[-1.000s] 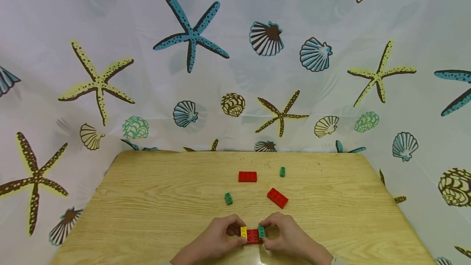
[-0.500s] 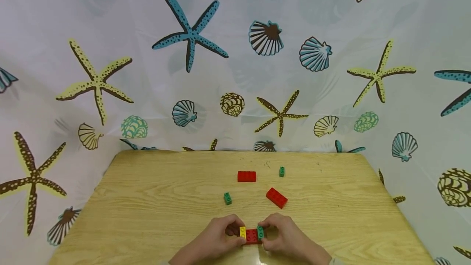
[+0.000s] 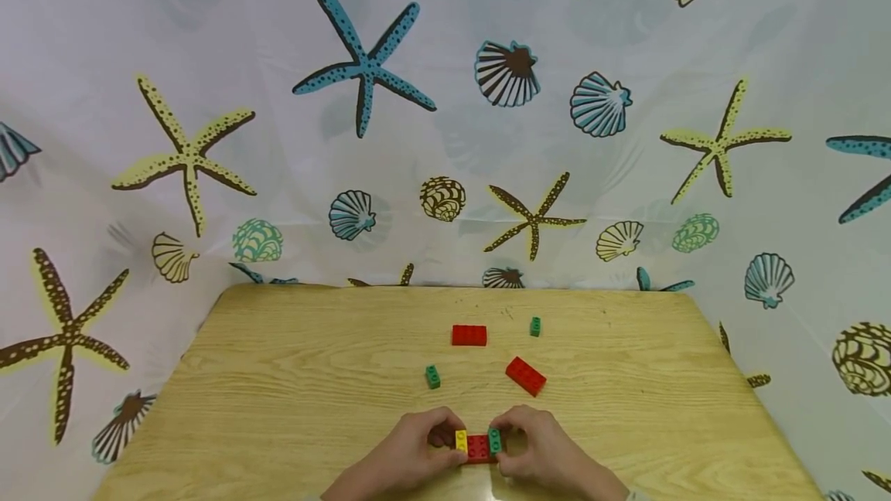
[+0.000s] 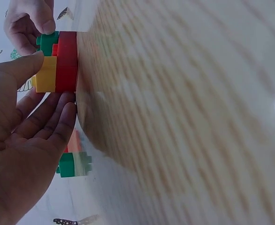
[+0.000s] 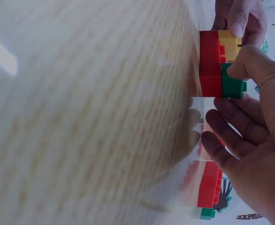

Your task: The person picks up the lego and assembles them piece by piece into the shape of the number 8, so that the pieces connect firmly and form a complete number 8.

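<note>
A red toy brick (image 3: 478,449) lies flat near the front of the table. On its left end sits a yellow brick (image 3: 462,441), and a green brick (image 3: 495,441) is on its right end; red studs show between them. My left hand (image 3: 416,447) pinches the yellow brick between thumb and fingers. With its thumb against the near side, my right hand (image 3: 546,451) pinches the green brick. In the left wrist view, the yellow brick (image 4: 46,75) is seated against the red brick (image 4: 67,61). The right wrist view shows the green brick (image 5: 232,80) under the right thumb.
Behind the hands lie a small green brick (image 3: 433,376) and a slanted red brick (image 3: 525,376). Farther back are another red brick (image 3: 469,335) and another green one (image 3: 535,326). A curtain (image 3: 445,138) patterned with starfish and shells hangs around the wooden table (image 3: 292,377).
</note>
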A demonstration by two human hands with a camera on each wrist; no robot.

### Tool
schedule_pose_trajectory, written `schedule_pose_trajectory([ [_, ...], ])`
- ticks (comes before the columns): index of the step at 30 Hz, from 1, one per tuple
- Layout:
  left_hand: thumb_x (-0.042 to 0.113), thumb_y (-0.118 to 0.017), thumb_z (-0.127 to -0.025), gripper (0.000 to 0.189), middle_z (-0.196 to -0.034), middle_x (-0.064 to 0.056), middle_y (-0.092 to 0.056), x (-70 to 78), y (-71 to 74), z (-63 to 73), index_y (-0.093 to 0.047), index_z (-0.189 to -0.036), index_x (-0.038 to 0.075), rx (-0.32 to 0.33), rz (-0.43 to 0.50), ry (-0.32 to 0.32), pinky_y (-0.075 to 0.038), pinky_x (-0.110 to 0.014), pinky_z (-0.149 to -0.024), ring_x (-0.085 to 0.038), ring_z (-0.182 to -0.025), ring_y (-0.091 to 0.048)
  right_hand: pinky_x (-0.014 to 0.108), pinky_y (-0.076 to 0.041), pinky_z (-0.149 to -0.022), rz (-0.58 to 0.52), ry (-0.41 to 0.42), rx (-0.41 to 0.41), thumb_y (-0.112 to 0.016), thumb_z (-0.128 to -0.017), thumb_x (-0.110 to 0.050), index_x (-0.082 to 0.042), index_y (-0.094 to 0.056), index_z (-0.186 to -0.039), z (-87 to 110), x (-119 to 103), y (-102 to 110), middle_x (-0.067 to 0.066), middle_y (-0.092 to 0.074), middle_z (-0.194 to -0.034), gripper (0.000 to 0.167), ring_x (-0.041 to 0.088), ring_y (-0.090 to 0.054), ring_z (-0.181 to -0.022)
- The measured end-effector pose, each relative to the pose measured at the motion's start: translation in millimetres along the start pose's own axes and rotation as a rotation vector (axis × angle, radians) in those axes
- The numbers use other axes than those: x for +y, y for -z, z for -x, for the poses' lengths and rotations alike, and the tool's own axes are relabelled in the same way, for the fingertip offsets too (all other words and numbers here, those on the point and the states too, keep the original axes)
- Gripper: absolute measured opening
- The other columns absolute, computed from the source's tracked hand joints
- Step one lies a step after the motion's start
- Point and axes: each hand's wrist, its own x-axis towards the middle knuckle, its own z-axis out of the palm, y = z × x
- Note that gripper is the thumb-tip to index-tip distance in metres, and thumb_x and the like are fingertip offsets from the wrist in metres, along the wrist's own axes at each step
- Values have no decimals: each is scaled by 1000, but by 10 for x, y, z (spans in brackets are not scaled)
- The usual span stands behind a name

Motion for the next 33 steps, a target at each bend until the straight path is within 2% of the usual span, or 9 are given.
schedule_pose_trajectory([
  [5,30,-79,-97,31,-109,3,-72,-12,-4,-4,-70,-120,11,7,-8,2,-56,-21,-82,-4,-93,-67,26,-52,-91,-7,4,-1,-81,-88,-19,-19,-75,-115,-12,14,-6,-10,-71,-112,28,7,-62,-100],
  [10,28,-80,-96,30,-105,3,-72,13,3,-17,-71,-119,11,20,-25,-18,-56,-21,-81,-5,-92,-67,25,-53,-89,-3,35,19,-80,-88,-17,-15,-75,-117,-27,28,-14,-8,-72,-111,29,8,-63,-98],
  [14,27,-80,-96,29,-104,2,-72,38,4,-21,-71,-118,11,23,-41,-20,-56,-22,-80,-5,-91,-67,27,-54,-92,-3,43,18,-80,-90,-19,-11,-75,-121,-28,39,9,-6,-74,-115,33,9,-66,-104],
  [20,27,-80,-96,28,-104,2,-72,45,-2,-21,-71,-118,11,17,-43,-4,-56,-22,-80,-5,-91,-66,33,-56,-95,-50,-3,2,-82,-91,-25,-10,-71,-130,-15,45,138,-3,-75,-118,44,20,-68,-111],
  [26,27,-81,-95,29,-104,3,-71,22,-3,-33,-71,-117,11,23,-47,-5,-56,-22,-81,-5,-91,-66,41,-57,-91,-22,10,66,-82,-91,-24,-5,-71,-130,-18,65,283,8,-76,-119,44,31,-69,-110],
  [33,27,-81,-95,28,-106,3,-71,27,-9,-34,-71,-117,13,13,-36,15,-56,-22,-81,-7,-92,-67,41,-58,-89,6,1,153,-81,-93,-20,-5,-73,-125,-12,156,372,9,-76,-116,37,32,-69,-108],
])
